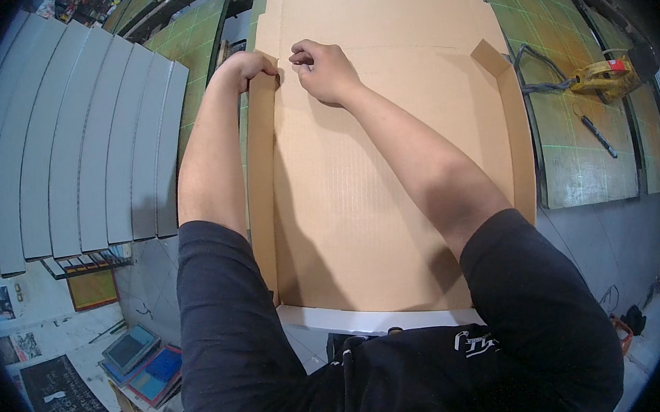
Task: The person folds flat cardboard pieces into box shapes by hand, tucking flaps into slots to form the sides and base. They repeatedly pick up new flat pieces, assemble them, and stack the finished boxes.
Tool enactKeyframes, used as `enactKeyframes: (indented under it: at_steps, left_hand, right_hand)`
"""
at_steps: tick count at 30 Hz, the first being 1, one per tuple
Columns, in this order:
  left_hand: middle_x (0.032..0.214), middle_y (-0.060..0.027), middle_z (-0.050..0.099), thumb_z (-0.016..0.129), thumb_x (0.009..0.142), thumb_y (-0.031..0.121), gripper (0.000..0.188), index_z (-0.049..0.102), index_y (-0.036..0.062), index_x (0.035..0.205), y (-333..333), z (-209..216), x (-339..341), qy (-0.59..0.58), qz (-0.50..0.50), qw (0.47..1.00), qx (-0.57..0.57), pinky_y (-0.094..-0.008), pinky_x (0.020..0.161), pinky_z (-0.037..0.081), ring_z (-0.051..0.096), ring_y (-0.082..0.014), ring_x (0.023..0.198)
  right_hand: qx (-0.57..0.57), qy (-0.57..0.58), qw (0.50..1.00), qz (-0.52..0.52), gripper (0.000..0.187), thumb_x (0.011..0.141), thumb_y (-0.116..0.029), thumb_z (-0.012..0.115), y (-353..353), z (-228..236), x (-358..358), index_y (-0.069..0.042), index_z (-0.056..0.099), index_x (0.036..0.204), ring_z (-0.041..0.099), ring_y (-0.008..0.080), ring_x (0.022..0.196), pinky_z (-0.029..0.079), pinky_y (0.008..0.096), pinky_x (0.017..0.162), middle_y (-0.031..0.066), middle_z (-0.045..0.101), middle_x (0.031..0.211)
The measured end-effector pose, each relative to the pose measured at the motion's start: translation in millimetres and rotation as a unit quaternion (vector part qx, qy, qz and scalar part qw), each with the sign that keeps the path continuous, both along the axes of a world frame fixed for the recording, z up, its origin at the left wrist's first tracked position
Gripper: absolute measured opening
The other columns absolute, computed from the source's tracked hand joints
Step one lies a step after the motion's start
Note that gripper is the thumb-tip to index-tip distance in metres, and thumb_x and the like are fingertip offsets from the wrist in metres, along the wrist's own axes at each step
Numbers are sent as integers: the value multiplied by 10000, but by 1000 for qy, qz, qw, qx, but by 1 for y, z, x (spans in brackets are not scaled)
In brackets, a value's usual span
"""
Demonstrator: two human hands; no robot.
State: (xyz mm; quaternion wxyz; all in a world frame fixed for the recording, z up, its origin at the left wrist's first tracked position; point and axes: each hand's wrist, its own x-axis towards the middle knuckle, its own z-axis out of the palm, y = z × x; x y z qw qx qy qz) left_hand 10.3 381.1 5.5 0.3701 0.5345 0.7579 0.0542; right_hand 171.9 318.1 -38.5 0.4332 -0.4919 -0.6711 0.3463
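A large brown cardboard box blank (376, 195) lies in front of me, its left and right side walls folded up. My left hand (253, 66) is at the far end of the left side wall (261, 157), its fingers bent over the wall's end and closed on the cardboard. Just right of it, my right hand (327, 71) is held over the board near the far fold line. Its fingers are loosely curled, with a gap to the thumb, and no object shows between them. A small end flap (491, 57) sticks inward from the right side wall (518, 129).
Grey panels (69, 141) are laid in an overlapping row at the left. On the green gridded work surface (582, 163) at the right are a yellow tool (607, 78) with a grey cord and a black pen (599, 137). Framed sheets (132, 349) lie at the lower left.
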Motion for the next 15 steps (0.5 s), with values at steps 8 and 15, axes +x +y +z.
enactKeyframes:
  at_steps: [8,15]
  left_hand:
    - [747,-129,633,679,699,185,219,623,-21,747,-1,5,36,249,-85,963,65,-309,476,458,594,-183,549]
    - [1011,-156,643,668,665,109,284,663,31,938,-15,10,52,272,-59,953,121,-340,775,514,634,-275,936]
  right_hand:
    - [-16,-8,1000,4,314,781,-62,516,-2,4,2,-18,552,1089,613,253,974,490,328,841,139,635,1040]
    - [-10,-14,1000,5,310,763,-71,529,-4,5,2,-27,572,1067,620,270,943,489,338,827,150,639,1020]
